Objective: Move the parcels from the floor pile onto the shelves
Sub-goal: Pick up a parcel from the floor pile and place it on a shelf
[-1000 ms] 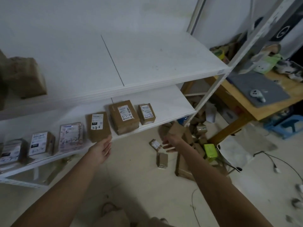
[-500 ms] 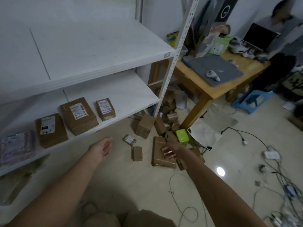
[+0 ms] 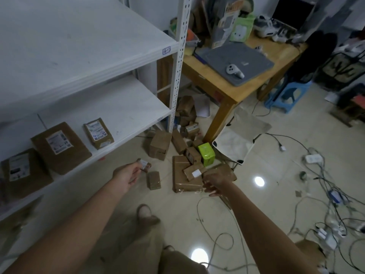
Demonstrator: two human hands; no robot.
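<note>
Lying at the foot of the shelf post [image 3: 178, 76], the floor pile [image 3: 160, 145] consists of brown cardboard parcels, mostly rectangular and taped, with one glossy lime-green box [image 3: 206, 154] among them. The floor [image 3: 256, 204] is pale polished tile showing lamp glare.

The shelves [image 3: 126, 107] are flat white boards on a perforated white metal frame. Three labelled brown parcels [image 3: 61, 147] lie flat on the lower board.

The left grip [image 3: 126, 176] is empty, fingers loosely curled. Its fingertips overlap a small white-labelled parcel [image 3: 145, 165] in view, but that parcel appears to lie on the floor beyond them. A small plain parcel [image 3: 154, 179] lies just to its right.

The right grip [image 3: 215, 182] is open, fingers spread and pointing down, holding nothing. It hangs over the near edge of the pile, beside a large flat parcel [image 3: 178, 180].

The back of the pile is hidden behind the post and under the wooden table [image 3: 237, 86]. Parcel labels are too blurred to read, and the leftmost shelf parcel is cut off by the frame edge.
</note>
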